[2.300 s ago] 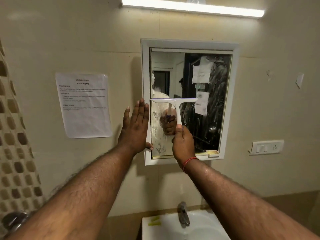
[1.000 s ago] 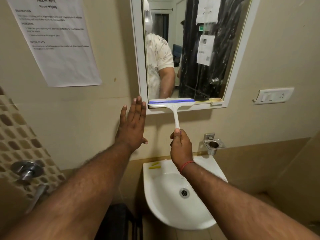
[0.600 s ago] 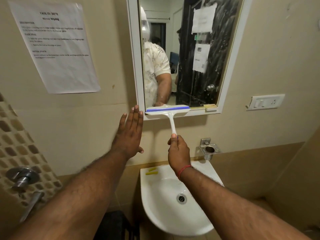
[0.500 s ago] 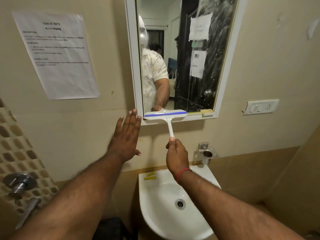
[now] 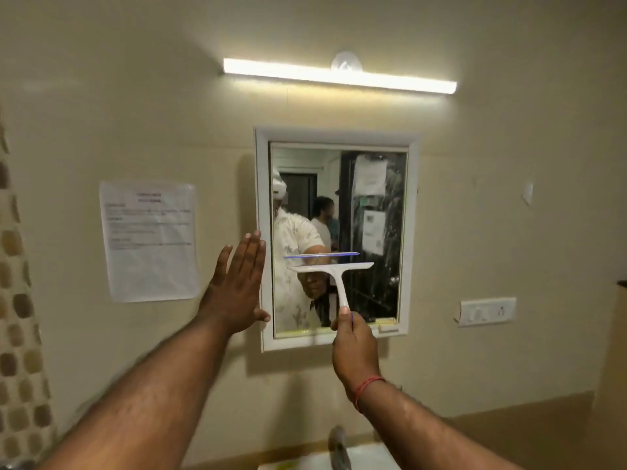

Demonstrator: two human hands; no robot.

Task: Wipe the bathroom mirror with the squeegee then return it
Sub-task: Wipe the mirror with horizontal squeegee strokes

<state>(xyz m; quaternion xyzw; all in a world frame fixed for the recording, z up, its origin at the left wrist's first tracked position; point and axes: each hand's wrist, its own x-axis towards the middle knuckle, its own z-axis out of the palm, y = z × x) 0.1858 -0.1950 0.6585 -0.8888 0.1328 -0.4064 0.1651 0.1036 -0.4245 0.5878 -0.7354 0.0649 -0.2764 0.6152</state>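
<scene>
The white-framed bathroom mirror [image 5: 373, 232] hangs on the beige wall. Soapy streaks cover its right half and its lower left part. My right hand [image 5: 353, 344] grips the bottom of the handle of a white squeegee [image 5: 334, 271]. The squeegee's blade lies level in front of the middle of the glass, and its blue-edged reflection shows just above it. My left hand [image 5: 237, 286] is flat with fingers together, resting against the wall and the mirror's left frame edge.
A printed paper sheet [image 5: 149, 240] is stuck to the wall left of the mirror. A lit tube light [image 5: 339, 76] runs above it. A switch plate [image 5: 487, 310] sits to the right. A tap [image 5: 339, 446] and a white sink rim [image 5: 373, 459] show at the bottom.
The squeegee has risen from the mirror's bottom frame to the middle of the glass. My left hand moved up beside the frame. The view tilted up, away from the sink.
</scene>
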